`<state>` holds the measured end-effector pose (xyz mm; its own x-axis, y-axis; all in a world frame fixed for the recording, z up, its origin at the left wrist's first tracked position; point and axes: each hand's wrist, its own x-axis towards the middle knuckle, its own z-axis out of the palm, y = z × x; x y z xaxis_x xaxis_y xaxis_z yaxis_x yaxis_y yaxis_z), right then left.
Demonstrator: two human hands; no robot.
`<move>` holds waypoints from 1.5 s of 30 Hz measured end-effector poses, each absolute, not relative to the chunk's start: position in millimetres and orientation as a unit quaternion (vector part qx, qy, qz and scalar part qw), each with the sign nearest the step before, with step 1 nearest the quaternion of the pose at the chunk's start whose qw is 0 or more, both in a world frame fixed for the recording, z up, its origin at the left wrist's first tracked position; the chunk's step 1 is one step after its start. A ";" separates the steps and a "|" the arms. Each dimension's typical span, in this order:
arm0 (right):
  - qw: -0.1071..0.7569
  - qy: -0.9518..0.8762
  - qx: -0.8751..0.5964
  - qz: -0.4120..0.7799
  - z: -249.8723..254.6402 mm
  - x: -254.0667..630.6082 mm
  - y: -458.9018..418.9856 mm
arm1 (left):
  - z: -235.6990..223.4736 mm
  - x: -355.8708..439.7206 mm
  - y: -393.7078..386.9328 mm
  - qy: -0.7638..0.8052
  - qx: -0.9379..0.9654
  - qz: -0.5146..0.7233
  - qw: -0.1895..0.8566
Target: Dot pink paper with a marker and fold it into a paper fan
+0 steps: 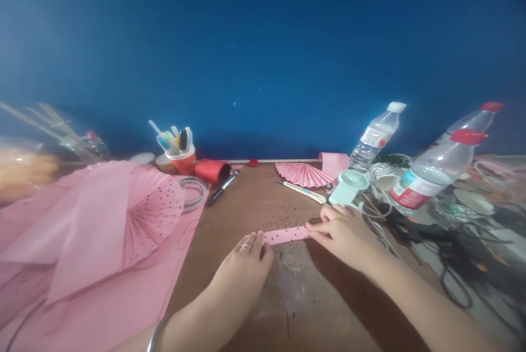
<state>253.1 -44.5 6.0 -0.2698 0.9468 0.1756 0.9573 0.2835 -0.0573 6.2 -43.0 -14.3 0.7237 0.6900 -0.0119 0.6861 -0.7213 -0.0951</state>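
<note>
A narrow pink paper strip (286, 235) with dark dots or holes lies slantwise at the middle of the brown table. The fingers of my left hand (242, 264), with a ring on one, close on its left end. My right hand (345, 234) pinches the right end between thumb and fingertips. Small dark specks (283, 216) are scattered behind the strip. Beyond them lie a craft knife (304, 192) and a pleated, dotted pink paper fan (302, 174). My fingers hide both ends of the strip.
Pink paper sheets (88, 220) and a larger pleated fan (158, 212) cover the left side. A cup of pens (182, 161), a red cup on its side (211, 171) and a black pen (222, 188) stand or lie behind. A mint handheld fan (347, 187), bottles (431, 176) and cables crowd the right.
</note>
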 end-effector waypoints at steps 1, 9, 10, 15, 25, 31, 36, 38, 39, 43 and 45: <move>0.081 -0.787 -0.610 -0.031 7.5 255.9 -43.9 | -14.3 6.0 -42.6 -0.369 -0.928 0.024 0.043; 0.034 -0.750 -0.657 -0.066 10.9 260.4 -42.4 | -9.9 7.6 -37.7 -0.361 -0.931 0.012 0.049; 0.038 -0.751 -0.656 -0.073 9.1 257.6 -42.6 | -8.3 8.4 -36.3 -0.362 -0.931 0.012 0.044; 0.129 -0.805 -0.579 -0.014 0.6 225.5 -46.2 | -0.6 11.3 -27.0 -0.403 -0.915 -0.006 0.028; 0.174 -0.794 -0.558 0.168 4.7 198.0 -37.4 | -0.4 8.8 -16.0 -0.429 -0.896 -0.089 -0.069; 0.193 -0.775 -0.563 0.212 -1.1 208.7 -31.4 | 3.4 9.5 -16.5 -0.398 -0.908 -0.096 -0.091; 0.199 -0.767 -0.574 0.207 -6.9 210.1 -31.4 | 2.9 10.2 -17.5 -0.401 -0.907 -0.101 -0.077; 0.200 -0.768 -0.571 0.208 -8.0 208.5 -31.7 | 2.5 9.6 -17.4 -0.397 -0.909 -0.106 -0.075; 0.201 -0.770 -0.569 0.207 -7.9 207.5 -32.1 | 2.3 9.0 -17.2 -0.395 -0.909 -0.106 -0.074; 0.212 -0.785 -0.551 0.189 -4.8 205.7 -34.7 | 0.5 5.6 -15.2 -0.405 -0.905 -0.101 -0.079; 0.222 -0.795 -0.534 0.181 -4.3 207.6 -35.1 | -1.5 4.0 -13.4 -0.415 -0.900 -0.101 -0.090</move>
